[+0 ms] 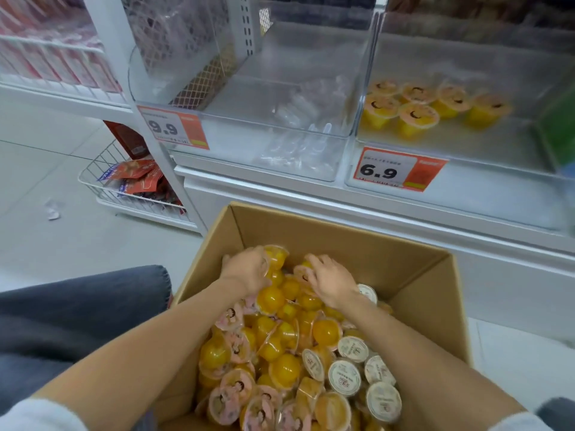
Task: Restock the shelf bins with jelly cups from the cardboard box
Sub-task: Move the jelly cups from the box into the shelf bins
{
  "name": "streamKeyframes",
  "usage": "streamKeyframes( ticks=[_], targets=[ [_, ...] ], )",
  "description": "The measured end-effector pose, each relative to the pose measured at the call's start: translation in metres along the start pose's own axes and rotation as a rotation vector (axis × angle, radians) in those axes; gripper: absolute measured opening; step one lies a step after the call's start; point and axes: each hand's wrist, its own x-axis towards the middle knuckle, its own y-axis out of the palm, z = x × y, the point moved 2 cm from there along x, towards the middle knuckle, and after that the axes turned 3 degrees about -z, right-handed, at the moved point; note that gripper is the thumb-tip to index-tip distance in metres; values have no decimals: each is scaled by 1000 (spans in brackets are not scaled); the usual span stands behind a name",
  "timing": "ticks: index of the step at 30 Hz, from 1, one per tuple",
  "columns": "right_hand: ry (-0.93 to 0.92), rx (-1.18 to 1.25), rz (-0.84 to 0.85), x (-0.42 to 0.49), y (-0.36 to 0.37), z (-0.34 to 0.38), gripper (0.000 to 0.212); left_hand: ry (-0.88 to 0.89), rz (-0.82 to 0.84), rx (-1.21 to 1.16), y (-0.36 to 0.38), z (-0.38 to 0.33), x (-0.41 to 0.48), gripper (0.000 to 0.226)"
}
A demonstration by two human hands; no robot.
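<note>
Grips jelly cups (275, 255) at the cardboard box's (342, 237) far end with left hand (249, 269) and right hand (329, 281) both curled round them, and risks loose, overfull handfuls spilling onto the floor (62, 244) short of the shelf bin (466, 144)

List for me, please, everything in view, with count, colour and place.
cardboard box: one, brown, open on the floor before the shelf.
boxed jelly cups: many, yellow, pink or white lids, heaped in it.
shelf bins: two, clear, above the box.
binned jelly cups: about six, yellow, right bin.
price tags: two, orange-white, bin fronts.
wire basket: one, white, floor left.
left grip: one, bare, curled round a yellow cup.
right grip: one, bare, over a pink-lidded cup; hold unclear.
</note>
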Motion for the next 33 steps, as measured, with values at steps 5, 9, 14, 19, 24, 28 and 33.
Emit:
streamKeyframes(
  ticks=[5,9,14,19,24,28,33],
  targets=[
    [229,551,-38,-52,-108,-30,30,200,-115,-233,-39,-74,-26,73],
    [230,532,-264,-86,-189,-47,31,354,-320,-181,-81,-148,-53,71],
    [195,589,-610,-105,-289,-70,26,522,-606,-214,-153,-220,-68,67],
    [294,653,-857,-89,-354,-106,35,618,-723,-314,-217,-287,-37,61],
    [626,652,-751,-35,-366,-159,30,561,-525,-118,-221,-337,44,73],
    [755,793,-480,3,-339,-187,10,557,-329,47,-192,-351,104,80],
    [744,903,-382,22,-326,-204,35,539,-131,30,-173,-340,144,81]
  ],
)
